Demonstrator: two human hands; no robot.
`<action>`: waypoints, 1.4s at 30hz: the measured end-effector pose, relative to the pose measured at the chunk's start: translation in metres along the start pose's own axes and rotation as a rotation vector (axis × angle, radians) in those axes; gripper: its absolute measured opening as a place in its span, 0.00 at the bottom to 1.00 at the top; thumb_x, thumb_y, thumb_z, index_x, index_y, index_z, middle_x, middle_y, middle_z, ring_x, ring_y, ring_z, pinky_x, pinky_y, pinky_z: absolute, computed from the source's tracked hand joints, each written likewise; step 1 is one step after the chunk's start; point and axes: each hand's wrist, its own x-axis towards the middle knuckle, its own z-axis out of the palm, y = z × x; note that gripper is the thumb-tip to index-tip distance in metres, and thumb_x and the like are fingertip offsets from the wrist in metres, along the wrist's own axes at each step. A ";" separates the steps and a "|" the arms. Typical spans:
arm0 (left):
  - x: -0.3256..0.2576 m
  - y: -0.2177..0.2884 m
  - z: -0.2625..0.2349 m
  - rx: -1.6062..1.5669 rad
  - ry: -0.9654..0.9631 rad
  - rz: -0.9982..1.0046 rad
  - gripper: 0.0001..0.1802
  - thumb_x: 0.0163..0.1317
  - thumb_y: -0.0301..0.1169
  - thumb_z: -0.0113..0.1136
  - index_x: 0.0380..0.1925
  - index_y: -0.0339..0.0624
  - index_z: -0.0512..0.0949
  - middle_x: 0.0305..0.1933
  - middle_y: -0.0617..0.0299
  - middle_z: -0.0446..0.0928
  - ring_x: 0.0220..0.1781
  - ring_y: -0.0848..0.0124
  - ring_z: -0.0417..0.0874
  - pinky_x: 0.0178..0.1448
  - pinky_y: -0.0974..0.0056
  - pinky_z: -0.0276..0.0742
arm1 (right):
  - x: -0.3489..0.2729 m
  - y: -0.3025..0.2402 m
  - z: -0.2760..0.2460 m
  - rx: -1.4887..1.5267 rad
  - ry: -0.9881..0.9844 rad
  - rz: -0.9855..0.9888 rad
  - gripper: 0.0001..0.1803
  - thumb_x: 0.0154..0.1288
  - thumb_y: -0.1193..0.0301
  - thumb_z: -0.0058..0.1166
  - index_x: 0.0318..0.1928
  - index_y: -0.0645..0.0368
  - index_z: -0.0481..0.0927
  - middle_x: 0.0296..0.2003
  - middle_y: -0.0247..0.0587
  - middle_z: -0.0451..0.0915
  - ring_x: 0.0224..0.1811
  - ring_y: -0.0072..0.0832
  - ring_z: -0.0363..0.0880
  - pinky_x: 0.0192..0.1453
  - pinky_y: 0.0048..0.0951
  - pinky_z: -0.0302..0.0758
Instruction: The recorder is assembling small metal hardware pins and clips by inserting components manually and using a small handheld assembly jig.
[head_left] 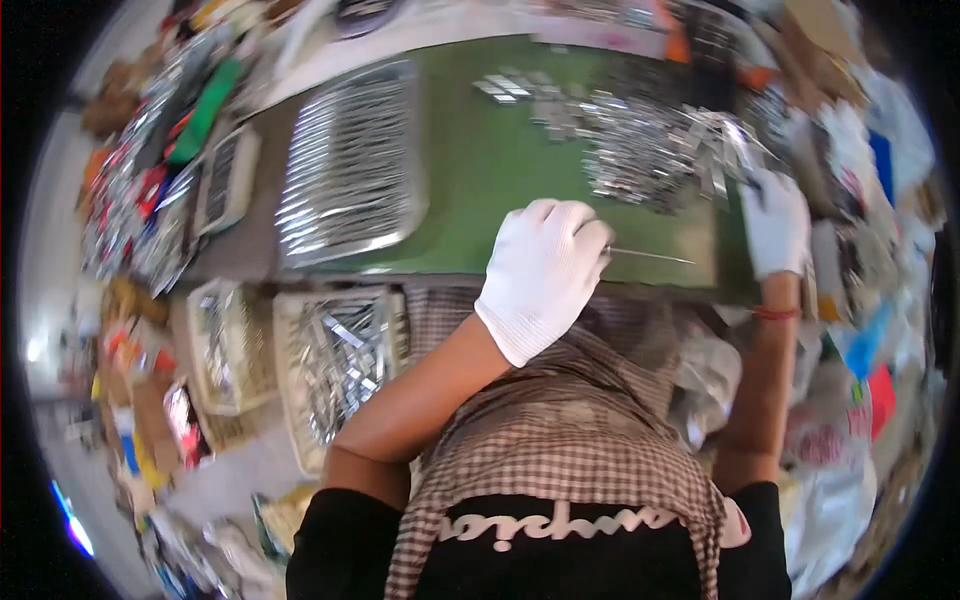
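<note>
My left hand [548, 270], in a white knitted glove, is closed around a thin pointed metal rod [655, 256] near the front edge of the green table. The rod sticks out to the right; its other end is hidden in the fingers. Farther right, my right hand [778, 222], also gloved in white, reaches to the edge of a heap of shiny flat metal pieces [640, 150]. Its fingertips are blurred among metal strips [722, 160], so whether they grip one is unclear. At the left of the table, a clear tray [418, 190] holds rows of slim metal pieces [345, 165].
The green table top [480, 160] spans the middle. Below its front edge stand a cream basket [290, 400] of metal parts and another plastic basket [262, 385]. A small pale box [240, 185] and packaged goods crowd the left. Plastic bags [830, 470] fill the right side.
</note>
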 end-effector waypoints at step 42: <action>0.063 -0.047 -0.014 0.460 -0.460 -0.004 0.07 0.59 0.32 0.57 0.35 0.46 0.82 0.37 0.54 0.82 0.42 0.54 0.83 0.49 0.50 0.79 | -0.066 -0.061 -0.015 0.328 0.059 -0.174 0.07 0.56 0.73 0.63 0.36 0.51 0.81 0.34 0.37 0.81 0.42 0.42 0.79 0.49 0.41 0.74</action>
